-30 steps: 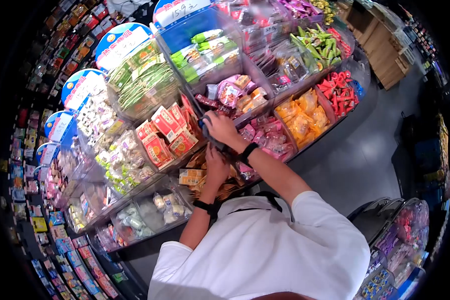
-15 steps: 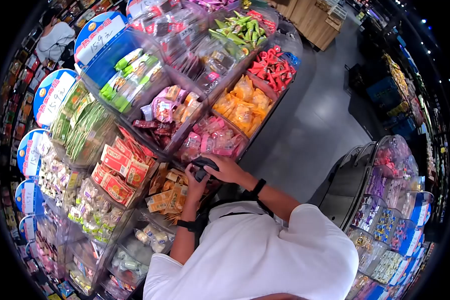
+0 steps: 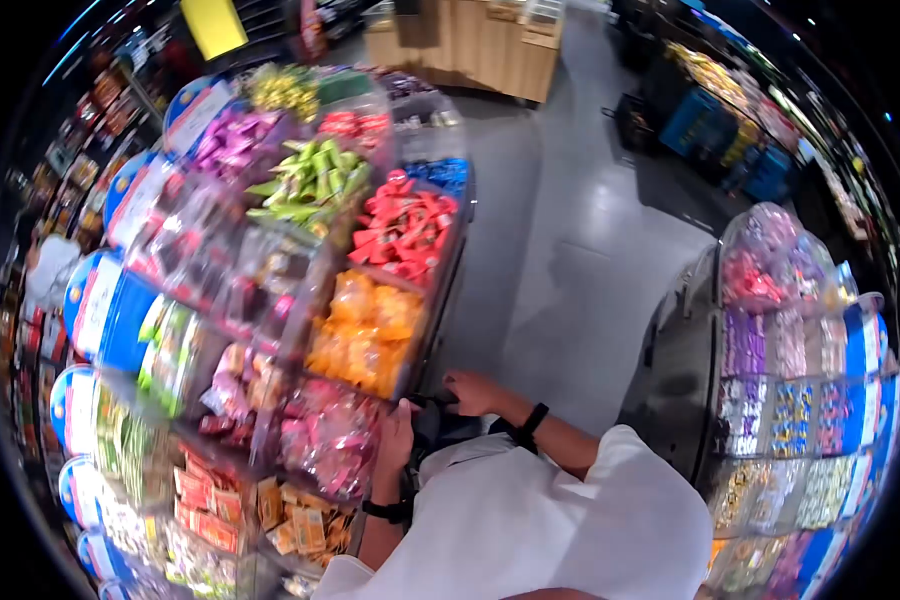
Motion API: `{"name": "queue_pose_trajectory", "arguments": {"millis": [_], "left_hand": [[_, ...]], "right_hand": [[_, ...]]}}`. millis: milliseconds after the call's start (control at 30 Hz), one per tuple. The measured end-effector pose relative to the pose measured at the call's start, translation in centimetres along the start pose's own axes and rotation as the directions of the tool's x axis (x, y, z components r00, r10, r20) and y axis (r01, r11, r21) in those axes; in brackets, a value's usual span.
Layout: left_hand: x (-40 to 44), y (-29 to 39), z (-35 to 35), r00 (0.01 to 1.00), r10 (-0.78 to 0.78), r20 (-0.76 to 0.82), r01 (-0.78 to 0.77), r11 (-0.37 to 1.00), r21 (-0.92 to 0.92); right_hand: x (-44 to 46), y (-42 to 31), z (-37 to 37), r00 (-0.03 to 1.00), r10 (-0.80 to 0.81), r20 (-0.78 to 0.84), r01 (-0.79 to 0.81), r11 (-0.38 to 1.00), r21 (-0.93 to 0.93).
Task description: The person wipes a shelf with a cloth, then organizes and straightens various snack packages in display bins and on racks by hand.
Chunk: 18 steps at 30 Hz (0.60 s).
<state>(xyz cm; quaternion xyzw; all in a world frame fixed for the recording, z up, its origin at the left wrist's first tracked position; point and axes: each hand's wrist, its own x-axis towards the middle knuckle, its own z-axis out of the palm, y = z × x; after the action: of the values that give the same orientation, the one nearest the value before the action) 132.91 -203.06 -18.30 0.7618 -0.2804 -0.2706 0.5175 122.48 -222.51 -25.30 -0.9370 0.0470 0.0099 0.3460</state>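
In front of the white shirt, a small dark object point(image 3: 432, 400) spans the gap between my hands. It looks soft and black, but blur and the dark background hide its kind. My right hand point(image 3: 473, 393) is closed on its right end. My left hand point(image 3: 394, 440) is upright at its left end, fingers curled toward it. Both wrists wear black bands. Close to my left hand is a bin of pink-wrapped snack packets point(image 3: 332, 435), with orange packets point(image 3: 367, 335) just beyond it.
Stepped snack bins fill the left, with red packets point(image 3: 405, 228), green packets point(image 3: 313, 185) and blue price signs point(image 3: 95, 300). Another bin stand point(image 3: 770, 400) is on the right. Grey floor point(image 3: 560, 290) runs between them toward a wooden counter point(image 3: 460, 55).
The view has swung right and moved along the aisle, so the bins shift left and down. My hands have moved slightly apart, lower, and away from over the bins.
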Motion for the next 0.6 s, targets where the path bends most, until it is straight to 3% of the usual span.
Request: {"name": "queue_pose_trajectory", "arguments": {"millis": [67, 100, 133, 167, 200, 233, 267, 333, 367, 433, 500, 533, 600], "left_hand": [[3.1, 3.4, 2.2, 0.997, -0.031, 0.076, 0.028, 0.999, 0.042], [4.8, 2.8, 3.1, 0.993, 0.007, 0.121, 0.003, 0.997, -0.082], [6.6, 2.6, 3.9, 0.986, 0.049, 0.158, -0.016, 0.979, -0.205], [7.9, 2.5, 4.7, 0.982, -0.042, 0.182, 0.052, 0.998, -0.047], [9.2, 3.9, 5.2, 0.982, -0.045, 0.186, 0.053, 0.998, -0.038], [10.4, 5.6, 6.0, 0.977, 0.013, 0.213, -0.046, 0.987, 0.151], [12.1, 5.7, 7.1, 0.964, 0.054, 0.26, -0.107, 0.975, 0.195], [15.6, 5.0, 8.6, 0.954, 0.089, 0.287, -0.178, 0.937, 0.302], [17.6, 4.4, 9.1, 0.959, 0.083, 0.269, -0.183, 0.911, 0.369], [21.2, 3.5, 9.4, 0.979, 0.026, 0.204, -0.119, 0.88, 0.46], [26.4, 2.6, 10.0, 0.99, -0.133, 0.042, 0.088, 0.827, 0.556], [28.5, 3.8, 10.8, 0.999, -0.021, -0.046, 0.042, 0.853, 0.52], [33.4, 5.1, 11.9, 0.974, -0.226, -0.012, 0.181, 0.748, 0.638]], "right_hand": [[0.1, 3.3, -2.8, 0.99, 0.066, -0.127, -0.048, 0.989, 0.137], [0.6, 4.2, -3.4, 0.964, 0.212, -0.16, -0.179, 0.964, 0.199], [1.1, 4.7, -4.9, 0.964, 0.208, -0.164, -0.174, 0.964, 0.203], [1.2, 5.6, -6.8, 0.933, 0.345, -0.103, -0.314, 0.919, 0.237], [1.3, 6.1, -9.0, 0.879, 0.476, -0.036, -0.452, 0.853, 0.261], [1.6, 6.3, -11.5, 0.867, 0.496, -0.045, -0.463, 0.836, 0.295], [1.5, 5.8, -13.9, 0.869, 0.494, -0.042, -0.465, 0.842, 0.275], [2.8, 5.3, -18.6, 0.854, 0.246, -0.458, -0.288, 0.957, -0.022], [3.7, 7.2, -18.6, 0.807, 0.122, -0.578, -0.202, 0.976, -0.075], [5.5, 10.1, -20.2, 0.81, 0.122, -0.574, -0.202, 0.976, -0.077], [7.3, 13.4, -21.3, 0.825, 0.183, -0.535, -0.265, 0.961, -0.08], [8.4, 15.4, -21.9, 0.829, 0.191, -0.526, -0.272, 0.959, -0.081], [10.2, 18.6, -23.3, 0.868, 0.354, -0.349, -0.362, 0.931, 0.043]]}}
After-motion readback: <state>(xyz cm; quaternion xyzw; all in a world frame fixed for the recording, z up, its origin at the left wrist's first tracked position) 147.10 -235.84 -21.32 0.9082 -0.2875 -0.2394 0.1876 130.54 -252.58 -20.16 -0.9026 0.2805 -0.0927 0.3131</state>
